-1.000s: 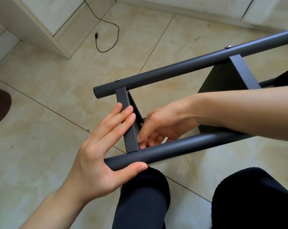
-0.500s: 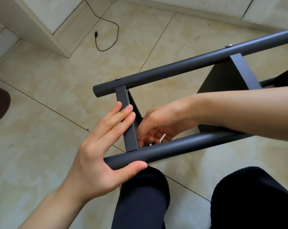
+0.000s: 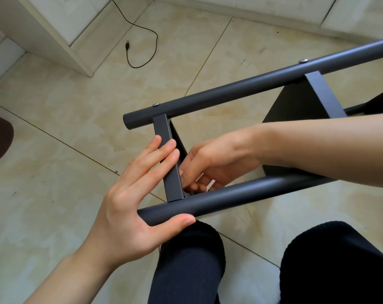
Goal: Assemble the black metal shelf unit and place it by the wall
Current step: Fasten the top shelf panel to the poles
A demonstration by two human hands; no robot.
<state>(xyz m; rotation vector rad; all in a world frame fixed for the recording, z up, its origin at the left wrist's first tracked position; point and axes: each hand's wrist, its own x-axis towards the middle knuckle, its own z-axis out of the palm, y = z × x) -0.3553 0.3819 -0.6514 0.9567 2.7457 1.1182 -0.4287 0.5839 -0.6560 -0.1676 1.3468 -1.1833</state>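
While the shelf frame (image 3: 241,91) lies sideways: left hand (image 3: 129,207) flat against crossbar (image 3: 168,163), right hand's (image 3: 217,163) grip hidden.

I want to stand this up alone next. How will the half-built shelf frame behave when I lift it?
The frame is probably stiff: metal tubes joined by screwed crossbars. Its length running out of view suggests it is awkward and end-heavy to lift. The smooth round tubes may slip or roll in the hands, so grip near a crossbar, as the left hand does.

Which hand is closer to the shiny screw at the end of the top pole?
Left. The left hand has fingertips on the crossbar just below the screw. The right hand reaches in lower, beside the crossbar's bottom end.
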